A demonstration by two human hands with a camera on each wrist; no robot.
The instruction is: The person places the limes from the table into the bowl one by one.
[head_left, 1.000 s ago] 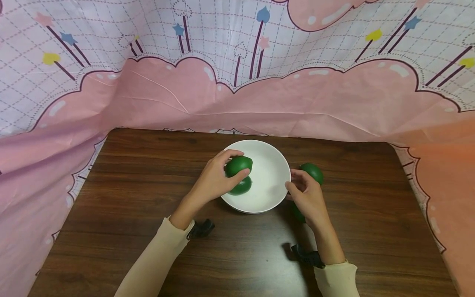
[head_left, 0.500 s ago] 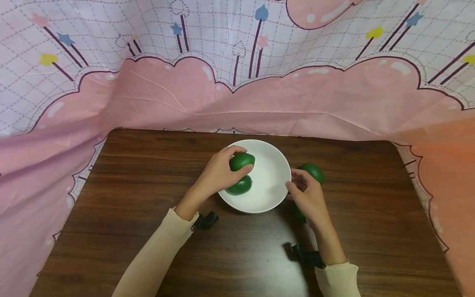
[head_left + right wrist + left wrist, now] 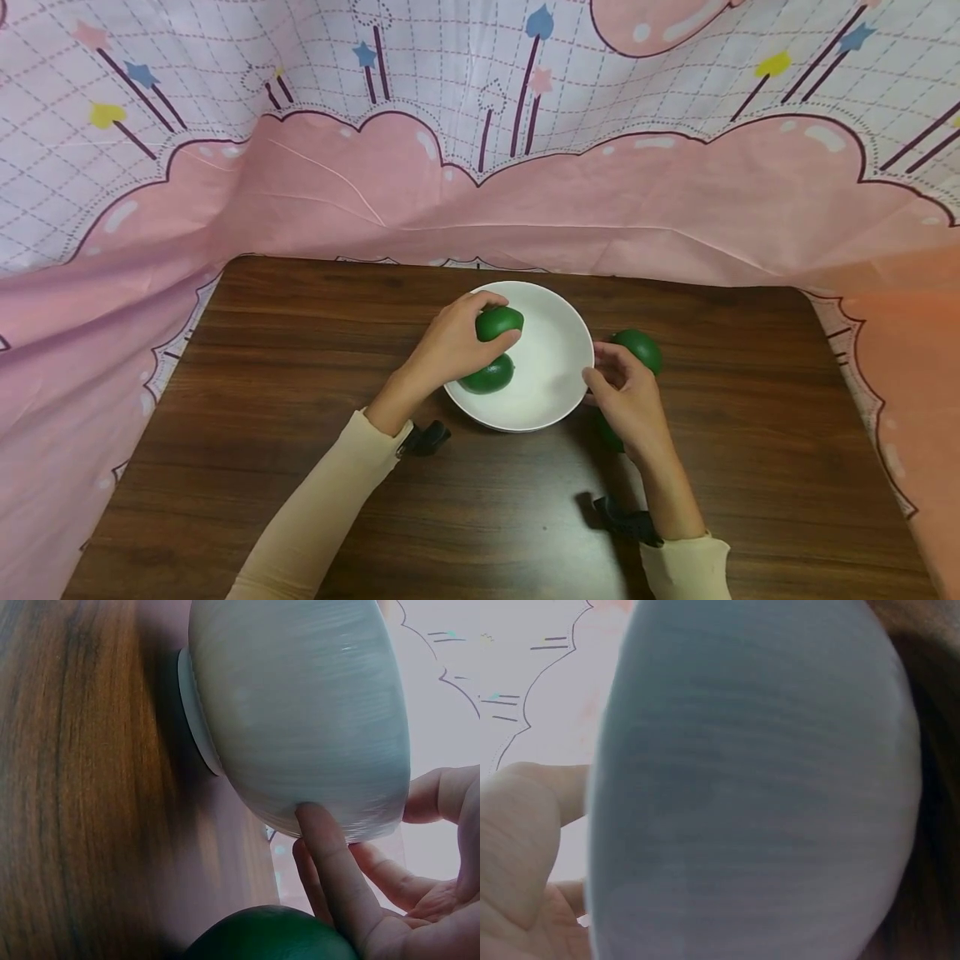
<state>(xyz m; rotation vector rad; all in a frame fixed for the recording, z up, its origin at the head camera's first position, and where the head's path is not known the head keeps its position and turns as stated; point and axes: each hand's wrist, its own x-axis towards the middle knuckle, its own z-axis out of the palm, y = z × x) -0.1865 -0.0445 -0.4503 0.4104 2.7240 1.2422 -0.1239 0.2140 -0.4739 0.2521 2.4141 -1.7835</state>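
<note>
A white bowl (image 3: 543, 358) stands on the dark wooden table. Over its left part my left hand (image 3: 457, 342) holds a green lime (image 3: 501, 322) between thumb and fingers. Another lime (image 3: 489, 375) lies inside the bowl, partly under that hand. At the right rim is my right hand (image 3: 630, 396), its thumb at the edge and its fingertips (image 3: 311, 817) against the outer wall. Beside this hand, outside the bowl, are a lime (image 3: 639, 350) and a second, mostly covered lime (image 3: 609, 435). In the left wrist view the bowl's wall (image 3: 757, 780) hides the held lime.
The brown table (image 3: 300, 350) extends to both sides of the bowl and in front of it. Behind it and along its sides hangs a pink and white patterned cloth (image 3: 570, 208). A black wrist strap (image 3: 423, 439) sits on each wrist.
My left hand has shifted a little right and toward the back of the bowl, carrying the lime with it. My right hand stays at the rim.
</note>
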